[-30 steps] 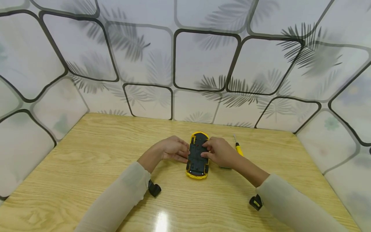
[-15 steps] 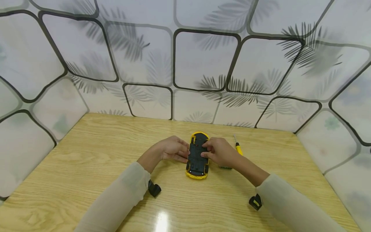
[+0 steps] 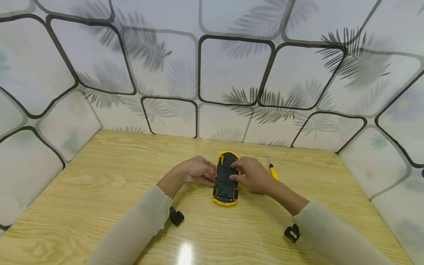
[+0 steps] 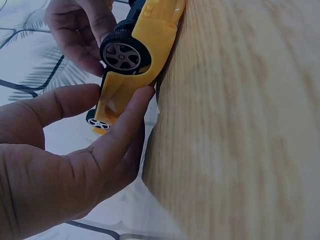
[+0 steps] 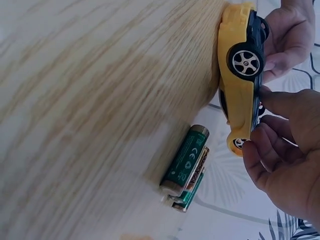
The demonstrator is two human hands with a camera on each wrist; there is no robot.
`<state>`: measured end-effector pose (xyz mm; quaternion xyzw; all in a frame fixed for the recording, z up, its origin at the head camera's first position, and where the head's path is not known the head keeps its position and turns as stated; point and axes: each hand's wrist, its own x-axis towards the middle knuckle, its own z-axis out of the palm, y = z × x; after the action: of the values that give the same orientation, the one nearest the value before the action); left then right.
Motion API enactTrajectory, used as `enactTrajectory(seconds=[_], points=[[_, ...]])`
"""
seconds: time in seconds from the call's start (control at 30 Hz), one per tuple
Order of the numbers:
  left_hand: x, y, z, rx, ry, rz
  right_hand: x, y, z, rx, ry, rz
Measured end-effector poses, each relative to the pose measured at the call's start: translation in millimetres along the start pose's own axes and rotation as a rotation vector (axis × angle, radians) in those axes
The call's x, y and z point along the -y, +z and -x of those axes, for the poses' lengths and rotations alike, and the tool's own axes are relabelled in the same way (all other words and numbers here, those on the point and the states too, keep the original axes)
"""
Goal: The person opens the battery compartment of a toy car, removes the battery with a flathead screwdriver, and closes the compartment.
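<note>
A yellow toy car (image 3: 226, 180) lies upside down on the table, its black underside facing up. My left hand (image 3: 200, 171) holds its left side, with the thumb at the underside's edge and fingers along the yellow body (image 4: 157, 35) in the left wrist view. From the other side, my right hand (image 3: 251, 172) bends over the chassis, thumb and fingertips on the black underside. In the right wrist view the curled fingers of the right hand (image 5: 290, 145) sit near a front wheel (image 5: 240, 143). Whether a small part lies under those fingertips is hidden.
A screwdriver (image 3: 272, 171) with a yellow and black handle lies beyond the right wrist. Green batteries (image 5: 185, 160) lie together right of the car, mostly covered by the right hand in the head view. A patterned wall (image 3: 232, 121) borders the wooden table (image 3: 116, 176).
Both hands and the car stay almost still. The head view shifts very slightly.
</note>
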<state>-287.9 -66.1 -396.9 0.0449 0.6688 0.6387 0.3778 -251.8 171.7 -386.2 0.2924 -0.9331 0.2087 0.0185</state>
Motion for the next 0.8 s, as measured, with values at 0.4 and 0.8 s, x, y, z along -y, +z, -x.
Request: enactTrajectory(seconds=[0.4,0.8], points=[[0.3,-1.7,0.6,-0.015,-0.004,0.014,15,8,-6,-0.006,-0.047,-0.034],[-5.4,-4.2,3.4,-0.017,0.023,-0.066,22,7,-7,0.011,-0.017,-0.020]])
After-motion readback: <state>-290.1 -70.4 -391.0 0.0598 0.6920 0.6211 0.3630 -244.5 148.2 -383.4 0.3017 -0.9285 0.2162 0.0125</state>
